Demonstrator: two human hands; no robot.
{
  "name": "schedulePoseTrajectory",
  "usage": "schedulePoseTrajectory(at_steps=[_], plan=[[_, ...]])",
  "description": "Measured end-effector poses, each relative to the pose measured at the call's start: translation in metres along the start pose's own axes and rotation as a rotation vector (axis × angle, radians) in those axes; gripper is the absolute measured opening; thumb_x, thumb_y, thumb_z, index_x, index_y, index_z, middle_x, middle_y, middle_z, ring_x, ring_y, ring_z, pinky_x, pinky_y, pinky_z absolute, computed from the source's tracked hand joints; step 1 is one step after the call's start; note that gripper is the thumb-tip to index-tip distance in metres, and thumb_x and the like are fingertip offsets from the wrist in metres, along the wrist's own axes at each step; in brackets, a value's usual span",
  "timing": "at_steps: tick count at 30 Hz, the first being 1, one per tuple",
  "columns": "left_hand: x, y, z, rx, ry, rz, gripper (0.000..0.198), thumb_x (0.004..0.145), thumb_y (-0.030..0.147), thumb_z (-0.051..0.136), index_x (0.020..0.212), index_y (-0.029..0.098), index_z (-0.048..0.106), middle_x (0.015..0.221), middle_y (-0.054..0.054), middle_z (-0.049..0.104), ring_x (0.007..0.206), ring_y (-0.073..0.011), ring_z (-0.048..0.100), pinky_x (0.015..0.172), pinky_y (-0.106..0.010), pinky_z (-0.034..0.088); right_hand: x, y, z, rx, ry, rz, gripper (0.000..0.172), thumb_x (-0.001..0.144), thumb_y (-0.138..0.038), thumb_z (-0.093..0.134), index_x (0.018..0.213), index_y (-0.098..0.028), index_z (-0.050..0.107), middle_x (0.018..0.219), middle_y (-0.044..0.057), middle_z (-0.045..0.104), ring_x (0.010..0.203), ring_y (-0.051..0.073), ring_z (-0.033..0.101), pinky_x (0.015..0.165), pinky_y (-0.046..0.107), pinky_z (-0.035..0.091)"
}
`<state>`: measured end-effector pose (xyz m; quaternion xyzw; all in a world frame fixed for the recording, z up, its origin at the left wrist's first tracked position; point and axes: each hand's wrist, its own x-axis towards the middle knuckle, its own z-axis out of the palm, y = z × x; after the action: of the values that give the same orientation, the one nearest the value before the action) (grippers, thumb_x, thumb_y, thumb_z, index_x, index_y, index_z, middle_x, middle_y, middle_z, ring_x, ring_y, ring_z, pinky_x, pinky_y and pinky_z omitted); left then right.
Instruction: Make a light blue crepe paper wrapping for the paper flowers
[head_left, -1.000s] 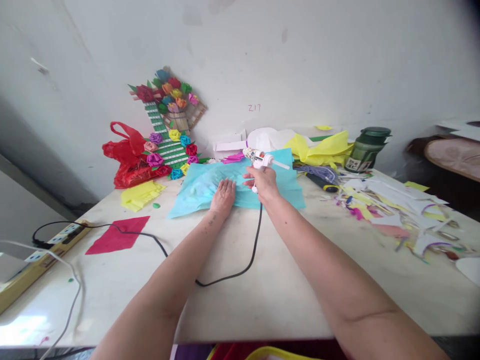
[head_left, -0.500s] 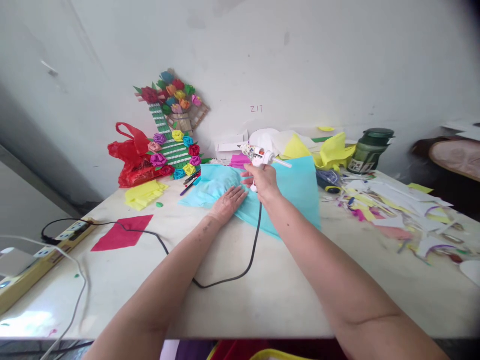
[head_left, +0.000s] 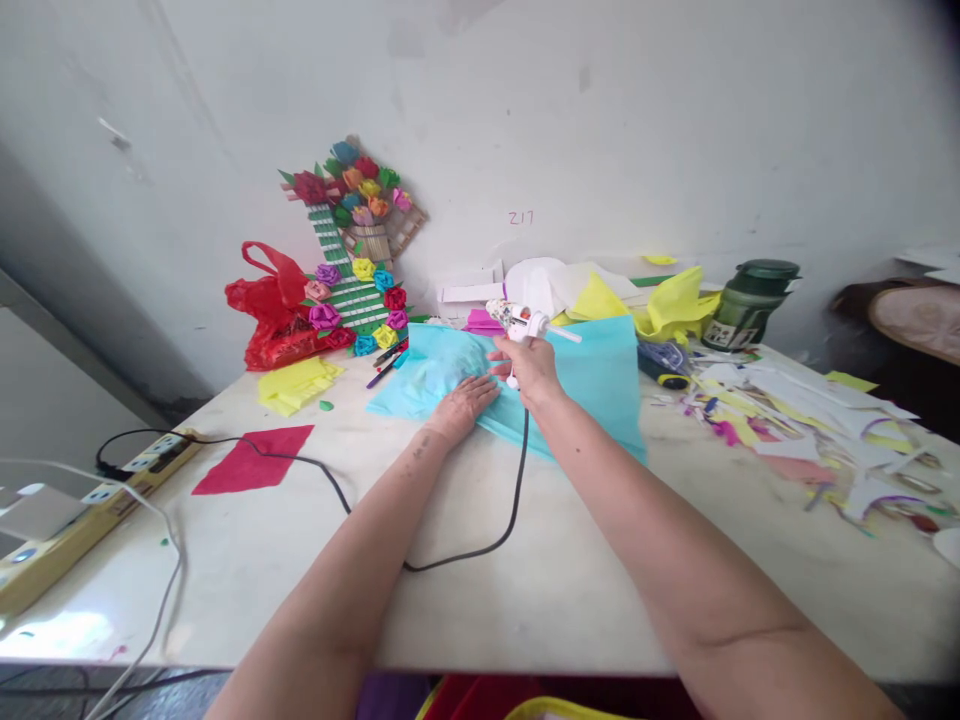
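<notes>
A light blue sheet (head_left: 600, 385) lies on the table (head_left: 480, 620), with its left part folded over and bulging. My left hand (head_left: 463, 408) rests flat on the lower edge of that bulge, fingers stretched out. Held in my right hand (head_left: 529, 368) is a white glue gun (head_left: 519, 318), its nozzle pointing left above the sheet and a glue stick poking out at its right. The gun's black cord (head_left: 517, 500) hangs down and runs left under my left forearm.
A power strip (head_left: 112, 500) and a crimson sheet (head_left: 251, 460) lie left. Behind stand a red bag (head_left: 274, 310) and a flower craft (head_left: 356, 260). Right are a green bottle (head_left: 750, 305) and paper scraps (head_left: 787, 420).
The whole view has shifted slightly, moving most things a little to the right. The glue gun's nozzle sits slightly lower, and both hands keep their places on and above the sheet.
</notes>
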<state>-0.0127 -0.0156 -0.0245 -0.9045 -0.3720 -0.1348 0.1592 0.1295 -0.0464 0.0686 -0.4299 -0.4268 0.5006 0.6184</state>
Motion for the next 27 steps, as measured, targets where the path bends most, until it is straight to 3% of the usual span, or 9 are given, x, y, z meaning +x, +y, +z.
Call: schedulePoseTrajectory(at_steps=[7, 13, 17, 20, 23, 27], plan=[[0.0, 0.007, -0.011, -0.148, -0.005, -0.016, 0.053, 0.072, 0.006, 0.043, 0.124, 0.014, 0.046, 0.129, -0.009, 0.049, 0.125, -0.0169, 0.037, 0.107, -0.038, 0.024, 0.006, 0.018, 0.002, -0.076, -0.013, -0.075, 0.017, 0.067, -0.03, 0.06, 0.077, -0.016, 0.057, 0.054, -0.002, 0.059, 0.036, 0.009, 0.052, 0.037, 0.018, 0.041], [-0.001, 0.015, -0.031, -0.422, -0.053, -0.017, 0.079, 0.056, 0.016, 0.057, 0.131, 0.01, 0.035, 0.134, -0.018, 0.041, 0.126, -0.0302, 0.033, 0.108, -0.048, 0.016, 0.007, 0.022, 0.003, -0.055, -0.009, -0.065, 0.018, 0.065, -0.028, 0.062, 0.077, -0.016, 0.056, 0.054, -0.003, 0.058, 0.036, 0.009, 0.051, 0.037, 0.019, 0.041], [-0.003, 0.015, -0.044, -0.722, -0.088, -0.151, 0.078, 0.054, 0.016, 0.058, 0.129, 0.012, 0.039, 0.133, -0.016, 0.043, 0.125, -0.0333, 0.034, 0.104, -0.046, 0.025, 0.005, 0.019, 0.003, -0.036, -0.01, -0.032, 0.02, 0.065, -0.029, 0.062, 0.078, -0.015, 0.056, 0.054, -0.002, 0.059, 0.037, 0.01, 0.051, 0.038, 0.02, 0.04], [-0.005, 0.014, -0.05, -1.129, -0.014, -0.287, 0.069, 0.059, 0.016, 0.053, 0.127, 0.015, 0.042, 0.127, -0.012, 0.05, 0.119, -0.0294, 0.043, 0.098, -0.042, 0.033, 0.005, 0.02, 0.005, 0.001, 0.001, -0.02, 0.023, 0.066, -0.031, 0.061, 0.08, -0.014, 0.058, 0.058, 0.001, 0.061, 0.045, 0.011, 0.055, 0.044, 0.02, 0.043], [-0.004, 0.018, -0.053, -1.503, 0.141, -0.427, 0.068, 0.061, 0.017, 0.056, 0.127, 0.014, 0.041, 0.117, -0.012, 0.058, 0.109, -0.0262, 0.051, 0.092, -0.041, 0.037, 0.003, 0.023, 0.011, 0.022, 0.031, -0.065, 0.03, 0.069, -0.037, 0.059, 0.086, -0.012, 0.059, 0.072, 0.005, 0.064, 0.066, 0.014, 0.061, 0.054, 0.021, 0.046], [0.0, 0.035, -0.053, -1.546, 0.296, -0.576, 0.062, 0.06, 0.021, 0.063, 0.118, 0.01, 0.046, 0.091, -0.007, 0.064, 0.082, -0.0174, 0.058, 0.079, -0.032, 0.042, -0.006, 0.03, 0.021, -0.035, -0.021, -0.071, 0.043, 0.071, -0.046, 0.054, 0.096, -0.012, 0.06, 0.089, 0.007, 0.065, 0.083, 0.019, 0.06, 0.063, 0.026, 0.047]])
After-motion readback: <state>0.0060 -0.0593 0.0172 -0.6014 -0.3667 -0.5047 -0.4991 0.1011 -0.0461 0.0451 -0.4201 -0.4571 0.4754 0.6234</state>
